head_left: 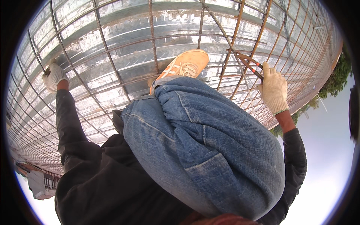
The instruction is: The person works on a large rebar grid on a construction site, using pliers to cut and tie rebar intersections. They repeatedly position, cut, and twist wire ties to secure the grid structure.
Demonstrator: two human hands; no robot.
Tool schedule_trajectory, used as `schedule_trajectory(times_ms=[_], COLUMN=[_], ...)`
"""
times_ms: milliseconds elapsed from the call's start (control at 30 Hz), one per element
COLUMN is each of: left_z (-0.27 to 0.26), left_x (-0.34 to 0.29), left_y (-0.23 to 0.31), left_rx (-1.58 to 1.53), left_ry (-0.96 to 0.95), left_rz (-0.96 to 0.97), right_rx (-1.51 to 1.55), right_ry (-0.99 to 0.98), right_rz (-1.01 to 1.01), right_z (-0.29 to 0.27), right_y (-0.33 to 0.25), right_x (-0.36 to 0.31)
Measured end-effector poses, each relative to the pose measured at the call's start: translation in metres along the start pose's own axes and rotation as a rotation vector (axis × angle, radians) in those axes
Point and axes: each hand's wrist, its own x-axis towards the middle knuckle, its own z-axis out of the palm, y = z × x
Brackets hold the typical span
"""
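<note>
My right hand [274,87], in a cream knitted glove, is wrapped round the handles of a pair of end-cutting pincers [245,60]. Their rusty brown jaws lie at a rebar crossing, beside a diagonal bar [221,28]; the handles are dark with orange-red bands. My left hand [56,77], gloved too, is out at the far left against the mesh with its fingers curled. Something small and dark shows by those fingers, too unclear to name. The rebar mesh [153,28] spreads beneath both hands, browner on the right side.
Shiny ribbed metal decking [131,56] lies under the mesh. My tan shoe [187,63] stands between the hands, with my bent knee in blue jeans [213,150] in front. Green trees [337,77] show past the right edge, a building [39,183] at lower left.
</note>
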Motion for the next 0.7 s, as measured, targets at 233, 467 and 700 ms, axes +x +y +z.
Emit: schedule_trajectory(times_ms=[233,467,700], left_z=[0.000,-0.004,-0.001], left_x=[-0.003,-0.007,-0.021], left_y=[0.006,0.010,0.031], left_rx=[0.215,0.047,-0.114], left_ry=[0.072,0.051,-0.069], left_rz=[0.010,-0.019,-0.086], right_rx=[0.192,1.338,1.620], right_ry=[-0.372,-0.931,-0.801], right_rz=[0.062,0.427,0.354], right_z=[0.001,-0.010,0.026], right_y=[0.016,0.051,0.053], right_x=[0.025,0.037,0.002])
